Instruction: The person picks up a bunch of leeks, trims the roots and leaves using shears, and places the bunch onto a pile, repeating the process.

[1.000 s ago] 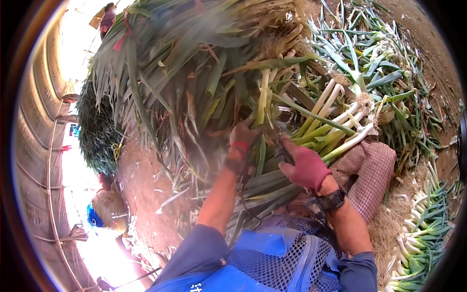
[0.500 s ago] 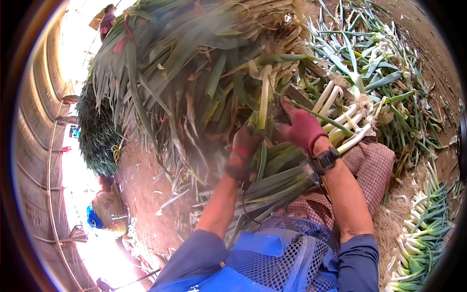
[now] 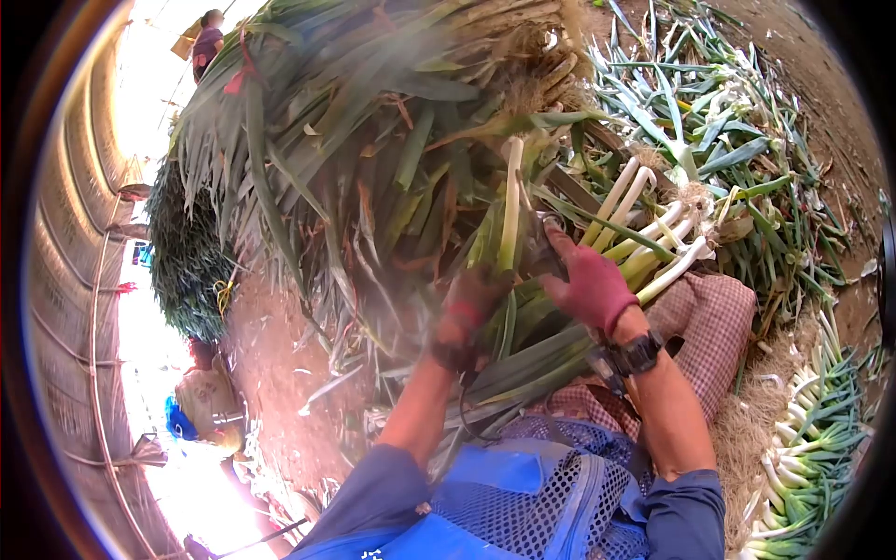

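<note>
My left hand, in a dark glove with a red cuff, is closed round the green part of a leek-like green onion. The onion's white stalk stands up from the fist. My right hand, in a reddish glove, is just to the right, its fingers curled and the index finger reaching forward. A small dark, partly shiny object shows at its fingertips, too hidden to name. Several green onions with pale stalks lie beside my right hand, their green leaves running across my lap under both wrists.
A big heap of untrimmed green onions rises in front. Loose leaves and trimmings cover the ground at right. A row of cleaned onions lies at lower right. Two people are at left, one seated, one farther back.
My right hand has moved slightly down and away from the upright stalk. The left hand still grips the green onion, and the stalk has shifted a little to the right.
</note>
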### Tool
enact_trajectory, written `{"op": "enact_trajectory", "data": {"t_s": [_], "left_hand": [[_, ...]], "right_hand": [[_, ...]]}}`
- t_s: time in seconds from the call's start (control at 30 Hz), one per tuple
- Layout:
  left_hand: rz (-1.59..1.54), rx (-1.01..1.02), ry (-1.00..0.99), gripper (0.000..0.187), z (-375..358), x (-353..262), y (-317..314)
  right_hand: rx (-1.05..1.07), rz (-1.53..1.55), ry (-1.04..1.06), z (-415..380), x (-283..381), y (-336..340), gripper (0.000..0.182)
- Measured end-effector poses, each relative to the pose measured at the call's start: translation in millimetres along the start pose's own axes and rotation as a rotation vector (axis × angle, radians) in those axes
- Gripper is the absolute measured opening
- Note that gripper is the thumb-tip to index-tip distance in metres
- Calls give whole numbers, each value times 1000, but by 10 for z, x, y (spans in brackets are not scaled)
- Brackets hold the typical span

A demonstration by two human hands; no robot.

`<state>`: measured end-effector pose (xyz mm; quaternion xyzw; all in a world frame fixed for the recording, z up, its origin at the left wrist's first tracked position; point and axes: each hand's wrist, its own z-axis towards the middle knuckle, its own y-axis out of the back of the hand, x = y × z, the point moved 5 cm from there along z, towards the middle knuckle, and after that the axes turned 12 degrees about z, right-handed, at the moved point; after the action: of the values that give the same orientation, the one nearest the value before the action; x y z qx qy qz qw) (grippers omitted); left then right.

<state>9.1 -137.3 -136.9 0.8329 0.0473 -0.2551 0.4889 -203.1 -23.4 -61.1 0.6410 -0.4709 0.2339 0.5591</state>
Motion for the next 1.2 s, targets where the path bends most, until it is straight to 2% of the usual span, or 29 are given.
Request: {"op": "enact_trajectory", "data": {"t_s": [0.03, 0.1, 0.13, 0.2, 0.27, 0.33, 0.5, 0.57, 0.67, 0.73, 0.77, 0.83, 0.93, 0.97, 1.0, 1.03, 1.07, 1.13, 1.2], "left_hand": [[-2, 3, 4, 51, -35, 43, -39], [-95, 162, 65, 52, -174, 25, -102], [-96, 161, 62, 52, -242, 22, -151], [-105, 69, -111, 38, -379, -113, -252], [-55, 38, -121, 40, -432, -195, -271], [-82, 77, -173, 49, -445, -329, -271], [55, 78, -275, 48, -472, -888, -265], [114, 83, -289, 47, -470, -940, -326], [27, -4, -327, 47, -577, -927, -307], [201, 88, -270, 48, -641, -884, -341], [200, 87, -272, 48, -669, -834, -390], [138, -47, -343, 44, -724, -743, -451], [124, 47, -285, 41, -708, -743, -434], [117, 44, -282, 41, -690, -756, -448], [102, 75, -376, 39, -698, -822, -506], [86, 109, -470, 37, -721, -896, -578], [82, 105, -474, 37, -668, -976, -644], [209, 140, -562, 35, -609, -1163, -807], [227, 169, -552, 32, -482, -1321, -706]], "right_hand": [[19, 29, 53, -92, 0, 2, 78], [41, 57, 105, -260, -57, -36, 78], [44, 55, 164, -327, -80, -59, 78], [47, 52, 223, -375, -98, 12, 79], [95, 72, 111, -418, -148, 151, 80], [68, 39, 137, -414, -245, 199, 81], [48, -65, 13, -481, -136, 458, 79], [39, -38, 56, -464, -68, 455, 80], [58, -41, 112, -300, 152, 406, 80], [130, -156, -1, -59, 218, 379, 78], [87, -197, 16, 61, 206, 358, 74], [60, -185, 8, 195, 186, 387, 73], [-5, -198, 31, 214, -11, 451, 69], [-45, -172, -79, 145, -111, 545, 69], [-84, -143, -190, 45, -241, 639, 68], [-129, -121, -249, -104, -417, 784, 68], [-182, -102, -302, -240, -650, 975, 68], [-322, -171, -124, -442, -1250, 1076, 70], [-333, -138, -79, -556, -1059, 1080, 75]]}}
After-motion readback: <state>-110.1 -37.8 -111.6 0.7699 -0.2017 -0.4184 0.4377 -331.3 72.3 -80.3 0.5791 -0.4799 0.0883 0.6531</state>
